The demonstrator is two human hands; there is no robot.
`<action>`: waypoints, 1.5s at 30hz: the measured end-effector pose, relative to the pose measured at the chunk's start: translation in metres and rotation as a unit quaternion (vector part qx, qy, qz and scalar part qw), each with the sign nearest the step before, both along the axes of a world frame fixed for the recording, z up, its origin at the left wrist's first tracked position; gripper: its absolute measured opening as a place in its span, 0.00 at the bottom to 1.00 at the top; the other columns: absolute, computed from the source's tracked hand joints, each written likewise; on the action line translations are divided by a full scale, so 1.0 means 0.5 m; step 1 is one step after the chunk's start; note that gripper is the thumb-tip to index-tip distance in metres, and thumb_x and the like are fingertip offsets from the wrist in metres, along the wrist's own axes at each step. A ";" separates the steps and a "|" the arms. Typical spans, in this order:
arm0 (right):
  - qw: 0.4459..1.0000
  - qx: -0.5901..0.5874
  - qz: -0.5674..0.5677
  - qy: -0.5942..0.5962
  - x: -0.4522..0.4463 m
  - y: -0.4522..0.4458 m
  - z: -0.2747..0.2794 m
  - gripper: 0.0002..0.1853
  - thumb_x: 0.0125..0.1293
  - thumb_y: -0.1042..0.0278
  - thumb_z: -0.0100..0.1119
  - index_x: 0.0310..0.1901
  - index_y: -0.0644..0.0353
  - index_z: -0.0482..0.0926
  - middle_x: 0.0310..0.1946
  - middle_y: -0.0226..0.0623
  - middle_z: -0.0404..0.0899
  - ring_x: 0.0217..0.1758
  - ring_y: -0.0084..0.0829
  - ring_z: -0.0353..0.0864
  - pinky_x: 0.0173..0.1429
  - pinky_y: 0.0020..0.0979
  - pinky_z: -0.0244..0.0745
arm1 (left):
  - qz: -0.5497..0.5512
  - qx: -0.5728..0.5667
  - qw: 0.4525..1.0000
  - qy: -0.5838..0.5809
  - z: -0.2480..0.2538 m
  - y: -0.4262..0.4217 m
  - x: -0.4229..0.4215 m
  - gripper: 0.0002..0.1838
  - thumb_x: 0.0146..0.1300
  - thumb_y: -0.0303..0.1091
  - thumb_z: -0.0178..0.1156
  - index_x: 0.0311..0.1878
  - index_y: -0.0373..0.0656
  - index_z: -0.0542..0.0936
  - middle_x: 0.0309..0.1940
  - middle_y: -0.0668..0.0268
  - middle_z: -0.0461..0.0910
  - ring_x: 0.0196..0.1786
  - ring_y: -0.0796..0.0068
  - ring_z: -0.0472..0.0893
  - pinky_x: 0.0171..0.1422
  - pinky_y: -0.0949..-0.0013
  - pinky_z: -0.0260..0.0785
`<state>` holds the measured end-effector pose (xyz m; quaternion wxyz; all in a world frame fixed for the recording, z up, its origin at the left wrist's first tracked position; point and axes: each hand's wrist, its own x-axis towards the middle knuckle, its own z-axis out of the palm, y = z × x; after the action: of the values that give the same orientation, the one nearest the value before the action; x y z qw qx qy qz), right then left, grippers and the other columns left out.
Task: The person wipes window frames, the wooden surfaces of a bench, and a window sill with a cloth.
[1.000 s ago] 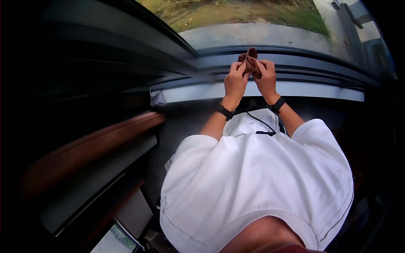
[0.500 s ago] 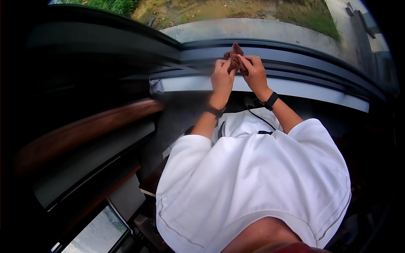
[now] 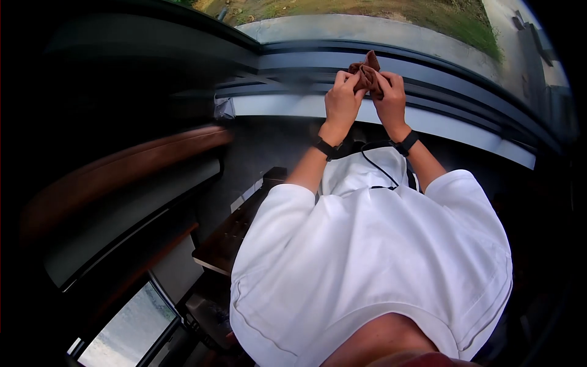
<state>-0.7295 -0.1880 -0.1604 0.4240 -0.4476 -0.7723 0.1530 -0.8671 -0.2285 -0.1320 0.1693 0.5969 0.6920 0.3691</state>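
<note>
A crumpled brown cloth (image 3: 367, 74) is bunched between my two hands, one corner sticking up. My left hand (image 3: 343, 101) grips its left side, thumb and fingers closed on the fabric. On the other side my right hand (image 3: 391, 98) pinches it, fingers also closed. Both hands hover over the grey window track (image 3: 306, 78), close to the white sill (image 3: 275, 107); whether the cloth touches the track I cannot tell. Each wrist wears a black band.
At the sill's left end sits a small crumpled greyish thing (image 3: 224, 107). A brown rounded edge (image 3: 134, 156) runs along the left. Below it are a dark wooden surface (image 3: 226, 244) and a screen-like panel (image 3: 128, 327). Concrete and grass lie outside the window.
Both hands have shifted right along the window track with the cloth, and slightly up in the view. The grip on the cloth continues. The camera view has tilted a little.
</note>
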 end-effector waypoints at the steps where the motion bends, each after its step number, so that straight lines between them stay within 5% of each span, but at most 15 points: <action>1: 1.000 0.004 0.016 -0.002 -0.031 0.006 0.006 0.29 0.48 0.84 0.70 0.56 0.57 0.84 0.47 0.38 0.79 0.50 0.43 0.78 0.52 0.38 0.78 | 0.014 -0.001 1.000 -0.001 0.005 -0.005 -0.030 0.19 0.57 0.30 0.72 0.53 0.47 0.83 0.45 0.62 0.78 0.41 0.50 0.83 0.42 0.53 0.76; 13: 0.964 -0.073 0.228 -0.114 -0.202 -0.052 -0.029 0.20 0.57 0.75 0.66 0.53 0.54 0.83 0.43 0.37 0.80 0.48 0.43 0.78 0.49 0.38 0.78 | 0.133 -0.083 0.984 -0.083 -0.103 -0.155 -0.191 0.10 0.60 0.32 0.69 0.43 0.39 0.84 0.42 0.50 0.82 0.47 0.45 0.81 0.51 0.52 0.73; 20: 0.884 -0.136 0.409 -0.181 -0.350 -0.144 -0.069 0.19 0.58 0.75 0.65 0.53 0.56 0.83 0.45 0.40 0.80 0.50 0.48 0.77 0.54 0.42 0.78 | 0.265 -0.077 0.946 -0.171 -0.184 -0.339 -0.292 0.12 0.57 0.30 0.71 0.43 0.37 0.83 0.40 0.50 0.82 0.46 0.46 0.81 0.50 0.53 0.74; 21: 0.879 -0.136 0.419 -0.185 -0.379 -0.158 -0.064 0.19 0.58 0.76 0.65 0.53 0.57 0.83 0.46 0.40 0.80 0.50 0.48 0.77 0.54 0.43 0.78 | 0.279 -0.064 0.943 -0.172 -0.187 -0.362 -0.314 0.16 0.58 0.36 0.73 0.44 0.37 0.82 0.42 0.51 0.81 0.46 0.43 0.81 0.49 0.52 0.75; 30: 0.794 -0.098 0.576 -0.170 -0.724 -0.319 0.025 0.20 0.54 0.77 0.67 0.51 0.59 0.81 0.45 0.44 0.78 0.51 0.51 0.77 0.53 0.42 0.78 | 0.547 0.100 0.813 -0.171 -0.043 -0.563 -0.499 0.20 0.56 0.35 0.75 0.50 0.40 0.83 0.44 0.56 0.81 0.47 0.52 0.82 0.50 0.56 0.75; 36: 0.650 -0.063 0.756 -0.042 -0.944 -0.542 0.135 0.30 0.47 0.79 0.69 0.58 0.60 0.81 0.48 0.42 0.80 0.50 0.47 0.78 0.54 0.41 0.77 | 0.715 0.242 0.653 -0.064 0.091 -0.742 -0.570 0.21 0.52 0.30 0.77 0.48 0.34 0.81 0.42 0.55 0.79 0.42 0.57 0.80 0.48 0.60 0.74; 42: 0.405 -0.065 0.911 0.047 -1.015 -0.784 0.262 0.29 0.43 0.77 0.73 0.53 0.54 0.86 0.45 0.33 0.82 0.47 0.41 0.79 0.50 0.37 0.75 | 0.836 0.202 0.503 0.077 0.177 -0.897 -0.492 0.27 0.47 0.27 0.79 0.51 0.38 0.81 0.42 0.57 0.75 0.44 0.57 0.78 0.49 0.60 0.74; 45: 0.286 -0.050 0.957 0.021 -1.016 -0.879 0.267 0.31 0.44 0.75 0.75 0.56 0.52 0.83 0.48 0.32 0.79 0.49 0.40 0.78 0.52 0.36 0.75 | 0.891 0.133 0.423 0.098 0.225 -0.944 -0.439 0.22 0.53 0.25 0.75 0.51 0.34 0.80 0.44 0.58 0.76 0.46 0.61 0.78 0.51 0.63 0.73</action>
<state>-1.2374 -0.6274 -0.0271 -0.0309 0.5926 -0.6324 0.4979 -1.0868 -0.7007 -0.0194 -0.4044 -0.3049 0.7921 0.3406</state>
